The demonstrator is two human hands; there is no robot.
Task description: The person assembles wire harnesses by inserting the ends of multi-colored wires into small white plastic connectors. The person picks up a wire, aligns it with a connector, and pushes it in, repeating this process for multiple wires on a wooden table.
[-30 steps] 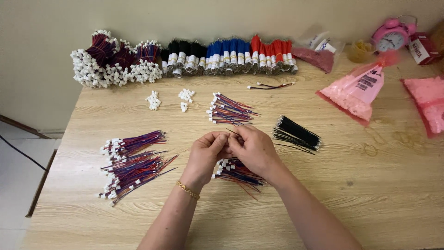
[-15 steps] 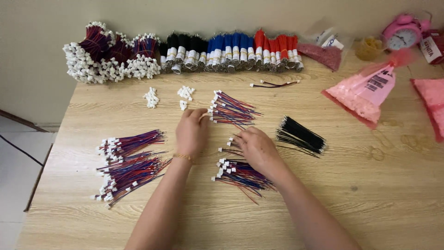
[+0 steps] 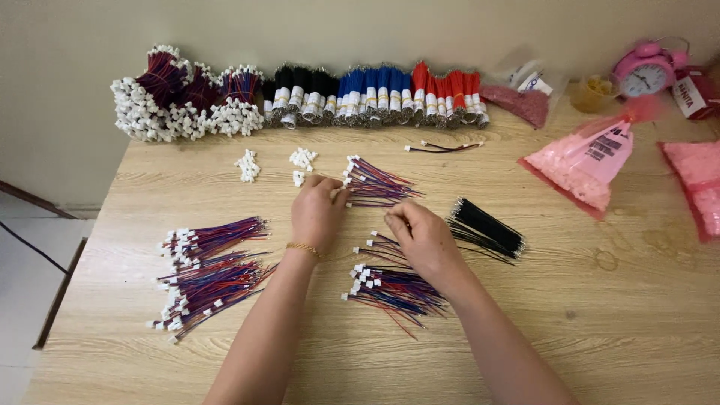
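Observation:
My left hand (image 3: 317, 213), with a gold bracelet on the wrist, reaches forward; its fingertips touch the white-plug end of a fan of red and blue wires (image 3: 375, 184). My right hand (image 3: 424, 238) rests lower, fingers pinched on a thin wire beside a small group of plugged wires (image 3: 379, 246). Below it lies a loose pile of red and blue wires with white plugs (image 3: 390, 289). A bunch of black wires (image 3: 487, 229) lies just right of my right hand.
Two heaps of finished plugged wires (image 3: 206, 274) lie at the left of the wooden table (image 3: 600, 330). Small white connectors (image 3: 302, 159) sit ahead. Bundled wires in black, blue and red (image 3: 375, 94) line the wall. Pink bags (image 3: 581, 161) and a pink alarm clock (image 3: 649, 71) are at right.
My hands were together above the loose pile. The left hand has since moved forward to the fanned wires, while the right hand has stayed near the pile.

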